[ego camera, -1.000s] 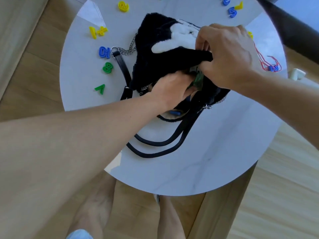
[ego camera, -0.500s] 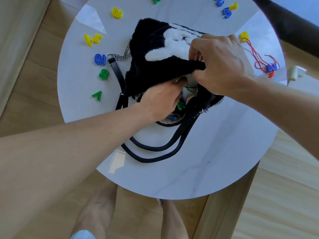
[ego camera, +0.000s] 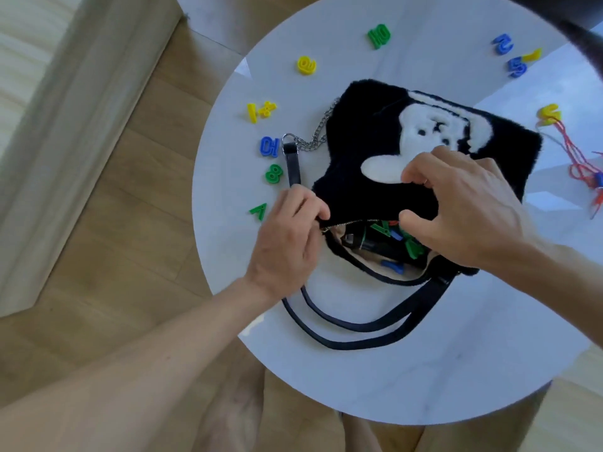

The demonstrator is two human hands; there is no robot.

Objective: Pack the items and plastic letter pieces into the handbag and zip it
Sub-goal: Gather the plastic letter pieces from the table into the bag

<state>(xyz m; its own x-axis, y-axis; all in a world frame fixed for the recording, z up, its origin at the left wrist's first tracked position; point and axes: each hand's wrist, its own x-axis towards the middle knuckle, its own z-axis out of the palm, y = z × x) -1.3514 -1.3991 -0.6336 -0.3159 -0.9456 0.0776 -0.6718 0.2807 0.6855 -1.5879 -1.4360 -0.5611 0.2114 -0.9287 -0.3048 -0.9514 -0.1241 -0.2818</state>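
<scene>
A black furry handbag [ego camera: 368,148] with a white plush figure lies on the round white table [ego camera: 391,370], its mouth open toward me. Inside I see green and blue plastic pieces [ego camera: 404,243] and a dark item. My left hand [ego camera: 290,236] pinches the zipper end at the bag's left corner. My right hand [ego camera: 463,203] grips the upper edge of the opening, thumb under the rim. Loose plastic pieces lie around: a green 7 [ego camera: 259,211], a green 8 [ego camera: 274,173], a blue piece [ego camera: 269,146], yellow pieces [ego camera: 261,110] and a yellow 9 [ego camera: 306,65].
More pieces sit at the far edge: a green 10 [ego camera: 379,35], blue pieces [ego camera: 510,57] and a yellow one [ego camera: 549,111] beside red string [ego camera: 580,164]. The bag's black straps [ego camera: 365,331] loop toward me and a chain [ego camera: 315,135] trails left. Wooden floor surrounds the table.
My left hand came out of the bag's mouth and moved left to the zipper end. The right hand kept hold of the upper edge, and the contents are now visible.
</scene>
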